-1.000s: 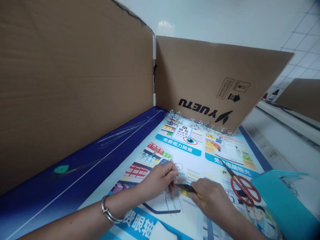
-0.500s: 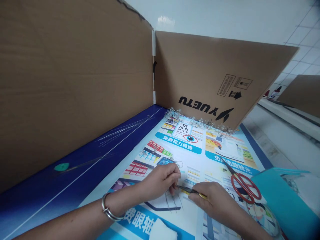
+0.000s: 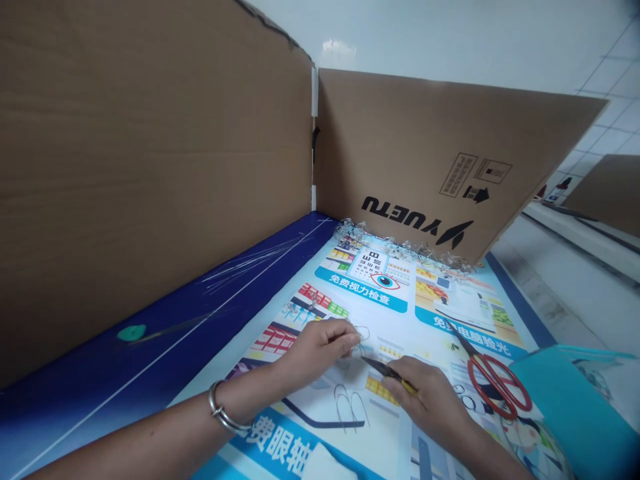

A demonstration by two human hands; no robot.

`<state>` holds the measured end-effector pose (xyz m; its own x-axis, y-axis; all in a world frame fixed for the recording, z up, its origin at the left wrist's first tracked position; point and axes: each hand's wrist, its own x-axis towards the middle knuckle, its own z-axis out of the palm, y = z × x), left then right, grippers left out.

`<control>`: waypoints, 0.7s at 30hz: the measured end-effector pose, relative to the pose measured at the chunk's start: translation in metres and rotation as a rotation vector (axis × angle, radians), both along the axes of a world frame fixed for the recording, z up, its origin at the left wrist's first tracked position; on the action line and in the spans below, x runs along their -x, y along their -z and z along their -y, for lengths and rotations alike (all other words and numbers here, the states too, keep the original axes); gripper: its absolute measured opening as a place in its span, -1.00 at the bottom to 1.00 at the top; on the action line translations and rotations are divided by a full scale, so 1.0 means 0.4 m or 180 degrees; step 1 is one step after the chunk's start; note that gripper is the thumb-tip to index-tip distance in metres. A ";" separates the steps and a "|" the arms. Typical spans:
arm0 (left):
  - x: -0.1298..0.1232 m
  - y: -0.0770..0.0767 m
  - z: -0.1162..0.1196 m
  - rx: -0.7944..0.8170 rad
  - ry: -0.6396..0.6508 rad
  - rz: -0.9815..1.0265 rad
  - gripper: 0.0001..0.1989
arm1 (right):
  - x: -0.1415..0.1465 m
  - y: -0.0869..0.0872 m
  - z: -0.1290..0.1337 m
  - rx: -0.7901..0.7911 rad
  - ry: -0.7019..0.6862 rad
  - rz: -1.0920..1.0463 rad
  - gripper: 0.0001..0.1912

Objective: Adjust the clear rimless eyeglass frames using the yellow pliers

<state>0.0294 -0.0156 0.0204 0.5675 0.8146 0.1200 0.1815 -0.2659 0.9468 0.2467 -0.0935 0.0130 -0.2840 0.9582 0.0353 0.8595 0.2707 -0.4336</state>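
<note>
Printed mat (image 3: 240, 333), pliers (image 3: 383, 369) in right fingers (image 3: 397, 383) (tips beyond).

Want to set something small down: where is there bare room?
On the dark blue surface, between the teal oval piece and left forearm. Crowded: around red-handled metal scissors, turquoise folder and silvery tangled wires by the far brown cardboard panel.

Pliers (image 3: 387, 373) are held in the right hand (image 3: 427, 390), left of the red-handled scissors (image 3: 495, 383); thin wire (image 3: 364, 331) is pinched in the left hand (image 3: 325, 350).
</note>
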 end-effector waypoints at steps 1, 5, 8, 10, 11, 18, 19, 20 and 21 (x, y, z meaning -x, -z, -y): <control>0.000 0.003 -0.001 0.0024 -0.0012 -0.0047 -0.76 | -0.002 0.006 0.000 -0.0079 -0.0012 -0.0013 -0.79; -0.003 0.010 -0.004 0.0278 -0.0072 -0.0075 -0.77 | -0.011 0.029 -0.005 -0.0950 0.0011 -0.0022 -0.82; -0.007 0.015 -0.006 0.0664 -0.0082 0.0070 -0.77 | -0.010 0.027 -0.006 -0.1743 -0.0119 0.0214 -0.80; -0.011 0.021 -0.006 0.0918 -0.0043 0.0184 -0.78 | -0.003 0.017 -0.002 -0.2076 -0.0341 0.0583 -0.77; -0.012 0.025 -0.006 0.1012 -0.0017 0.0231 -0.77 | 0.001 0.011 0.001 -0.2191 -0.0454 0.0793 -0.76; -0.015 0.052 0.000 0.1587 0.0133 0.0458 -0.77 | 0.017 -0.005 0.017 -0.2497 -0.0756 0.1581 -0.68; -0.015 0.053 0.001 0.1617 0.0139 0.0472 -0.77 | 0.017 -0.005 0.017 -0.2510 -0.0754 0.1588 -0.68; -0.015 0.053 0.003 0.1641 0.0135 0.0483 -0.78 | 0.018 -0.004 0.017 -0.2519 -0.0741 0.1588 -0.68; -0.015 0.053 0.004 0.1660 0.0128 0.0490 -0.79 | 0.019 -0.004 0.017 -0.2535 -0.0727 0.1578 -0.68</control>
